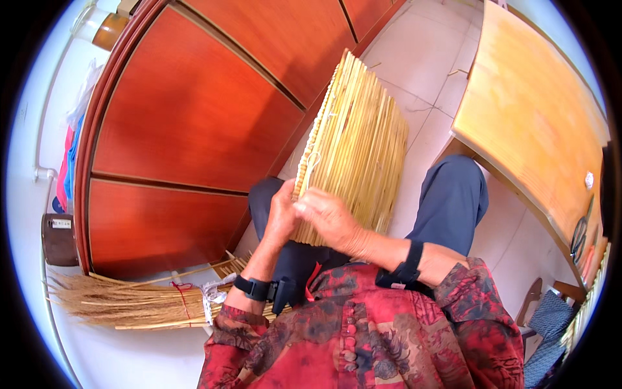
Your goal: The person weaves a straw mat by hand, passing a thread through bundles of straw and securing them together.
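A panel of pale straw stalks (366, 139), bound side by side, stands tilted between my knees. Along its upper left edge runs a braided cord binding (319, 133), with a loose loop of white string (313, 159) about halfway down. My left hand (283, 211) is closed round the near corner of that edge. Right beside it, my right hand (327, 219) is closed in a pinch at the same corner, its thumb and fingertips meeting the left hand's. Whatever lies between the right fingertips is too small to make out.
A red-brown wooden cabinet (188, 123) stands on the left. On the right is a light wooden table (534, 123) with scissors (578, 238) near its edge. A bundle of long stalks with feathery heads (123, 301), tied with red string, lies at lower left. A patterned blue cloth (549, 318) sits lower right.
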{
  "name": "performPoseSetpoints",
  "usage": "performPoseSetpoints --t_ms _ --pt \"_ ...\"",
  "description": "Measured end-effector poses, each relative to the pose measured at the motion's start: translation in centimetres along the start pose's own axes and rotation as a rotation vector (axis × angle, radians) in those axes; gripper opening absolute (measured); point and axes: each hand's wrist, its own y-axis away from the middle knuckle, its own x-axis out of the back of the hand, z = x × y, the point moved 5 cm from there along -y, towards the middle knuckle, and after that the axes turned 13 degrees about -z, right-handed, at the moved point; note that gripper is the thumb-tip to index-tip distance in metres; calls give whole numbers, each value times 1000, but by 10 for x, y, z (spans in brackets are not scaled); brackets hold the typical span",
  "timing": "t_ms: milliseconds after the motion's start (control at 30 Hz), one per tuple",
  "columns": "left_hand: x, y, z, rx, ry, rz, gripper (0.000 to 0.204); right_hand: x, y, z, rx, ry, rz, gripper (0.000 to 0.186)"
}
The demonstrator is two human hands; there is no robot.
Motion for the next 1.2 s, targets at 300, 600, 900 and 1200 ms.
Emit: performPoseSetpoints --t_ms 300,600,900,1200 --pt "-22 19 2 215 -135 -63 49 144 67 -17 -481 113 98 27" --pt "-14 35 25 69 222 100 51 126 94 -30 -532 -252 109 17" --pt "38 75 68 -22 329 216 54 76 72 -39 -533 -362 -81 27" --pt "48 92 36 53 524 271 57 52 70 -18 -704 -298 -233 33"
